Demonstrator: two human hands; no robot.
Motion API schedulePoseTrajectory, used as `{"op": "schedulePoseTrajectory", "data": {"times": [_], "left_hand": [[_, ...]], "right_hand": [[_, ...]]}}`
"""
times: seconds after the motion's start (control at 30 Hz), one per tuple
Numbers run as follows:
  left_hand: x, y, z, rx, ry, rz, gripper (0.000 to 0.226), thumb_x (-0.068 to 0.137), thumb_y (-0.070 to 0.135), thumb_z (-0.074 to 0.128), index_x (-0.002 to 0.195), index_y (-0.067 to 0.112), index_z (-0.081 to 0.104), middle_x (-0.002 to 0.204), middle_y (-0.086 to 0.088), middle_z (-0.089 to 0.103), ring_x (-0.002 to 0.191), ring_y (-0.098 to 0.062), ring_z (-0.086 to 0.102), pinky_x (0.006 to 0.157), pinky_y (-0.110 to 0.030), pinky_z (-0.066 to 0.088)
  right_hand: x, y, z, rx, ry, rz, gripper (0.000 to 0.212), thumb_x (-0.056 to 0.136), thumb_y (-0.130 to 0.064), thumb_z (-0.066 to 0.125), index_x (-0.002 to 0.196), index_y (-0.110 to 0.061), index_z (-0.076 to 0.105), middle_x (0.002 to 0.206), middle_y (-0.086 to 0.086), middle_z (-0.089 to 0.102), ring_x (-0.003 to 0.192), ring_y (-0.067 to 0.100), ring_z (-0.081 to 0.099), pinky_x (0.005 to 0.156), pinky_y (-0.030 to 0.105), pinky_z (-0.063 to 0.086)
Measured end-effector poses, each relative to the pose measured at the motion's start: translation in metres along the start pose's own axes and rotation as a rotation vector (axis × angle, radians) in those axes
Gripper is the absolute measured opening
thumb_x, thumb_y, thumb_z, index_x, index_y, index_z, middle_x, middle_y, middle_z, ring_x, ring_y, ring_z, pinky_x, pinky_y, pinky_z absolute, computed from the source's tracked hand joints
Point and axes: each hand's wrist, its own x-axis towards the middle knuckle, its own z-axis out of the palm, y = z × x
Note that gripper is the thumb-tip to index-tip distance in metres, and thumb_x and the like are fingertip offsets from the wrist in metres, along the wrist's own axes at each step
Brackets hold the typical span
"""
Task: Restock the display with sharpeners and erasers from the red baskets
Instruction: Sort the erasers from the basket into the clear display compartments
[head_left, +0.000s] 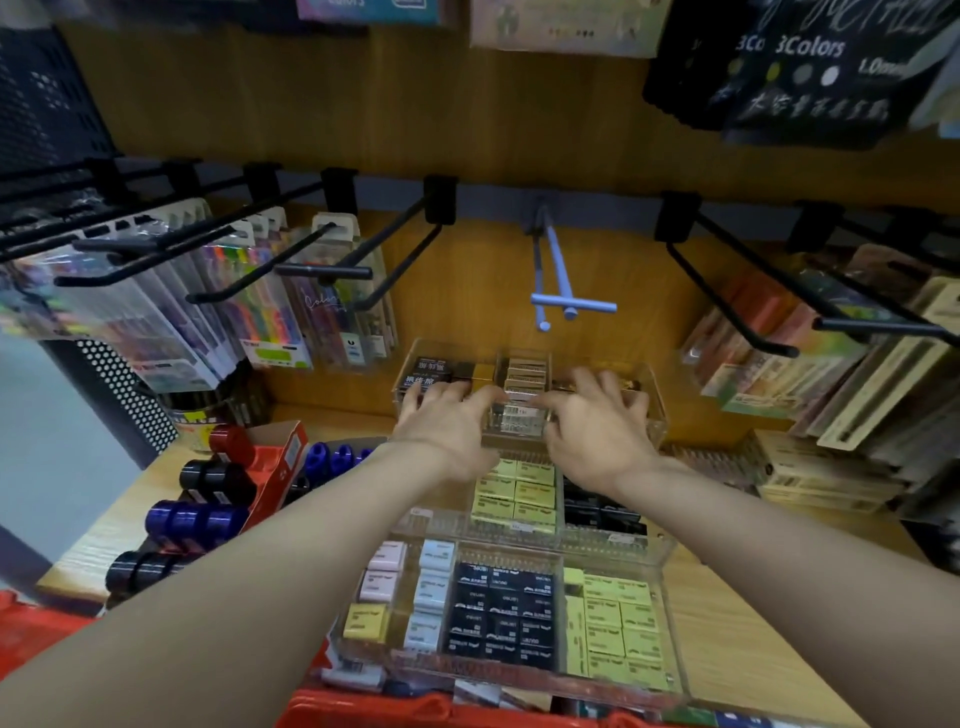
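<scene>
At twelve o'clock our left hand (447, 423) and right hand (592, 426) pinch a boxed eraser (519, 415), fingers curled: light, stiff; we'd grip its sides.

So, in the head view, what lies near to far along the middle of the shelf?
Red plastic basket rim → near clear acrylic tray of black and yellow erasers → middle clear tray of yellow erasers → both hands, left hand and right hand → far clear tray → pale blue peg hook.

We see the red basket (431, 713) cut off at the bottom edge; both hands hide the rear tray's (655, 415) front compartments, perhaps erasers.
</scene>
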Motion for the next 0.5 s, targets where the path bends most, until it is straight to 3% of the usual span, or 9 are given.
{"op": "schedulePoseTrajectory", "data": {"times": [0.13,0.23,0.3,0.4,0.5], "left_hand": [[-0.025,0.011,-0.004,-0.032,0.119,0.077,0.077,0.088,0.034,0.064,0.151,0.032,0.02,0.163,-0.004,0.01,0.15,-0.024,0.004,0.123,-0.044,0.001],[-0.074,0.023,0.008,-0.099,0.247,0.249,0.058,0.088,0.021,0.062,0.142,0.023,0.041,0.152,-0.004,0.032,0.143,-0.024,0.025,0.119,-0.043,0.025],[-0.111,0.031,0.015,-0.131,0.146,0.303,0.039,0.089,0.016,0.06,0.128,0.017,0.058,0.135,-0.006,0.051,0.128,-0.025,0.043,0.106,-0.039,0.039],[-0.162,0.043,0.034,-0.103,-0.068,0.286,0.027,0.089,0.017,0.058,0.115,0.017,0.064,0.115,-0.006,0.065,0.108,-0.026,0.059,0.09,-0.037,0.049],[-0.202,0.043,0.072,-0.128,-0.274,0.198,0.02,0.088,0.021,0.062,0.108,0.023,0.067,0.097,0.003,0.07,0.091,-0.018,0.065,0.08,-0.03,0.052]], "right_hand": [[-0.021,0.0,-0.009,0.15,0.082,-0.04,0.048,0.093,-0.027,0.054,0.139,-0.035,0.046,0.147,0.002,0.032,0.136,0.024,0.026,0.11,0.05,0.022],[-0.076,-0.002,-0.004,0.405,0.19,-0.114,0.034,0.09,-0.019,0.058,0.124,-0.024,0.06,0.124,-0.006,0.051,0.118,0.012,0.047,0.105,0.032,0.038],[-0.123,-0.003,0.003,0.484,0.107,-0.073,0.025,0.088,-0.016,0.061,0.112,-0.02,0.067,0.108,-0.006,0.061,0.1,0.01,0.058,0.09,0.025,0.048],[-0.188,-0.004,0.023,0.528,-0.097,0.041,0.021,0.083,-0.011,0.062,0.1,-0.019,0.071,0.087,-0.006,0.066,0.078,0.008,0.062,0.071,0.017,0.042],[-0.242,0.005,0.057,0.545,-0.285,0.168,0.019,0.084,-0.011,0.061,0.098,-0.02,0.069,0.081,-0.007,0.067,0.072,0.005,0.061,0.073,0.019,0.046]]}}
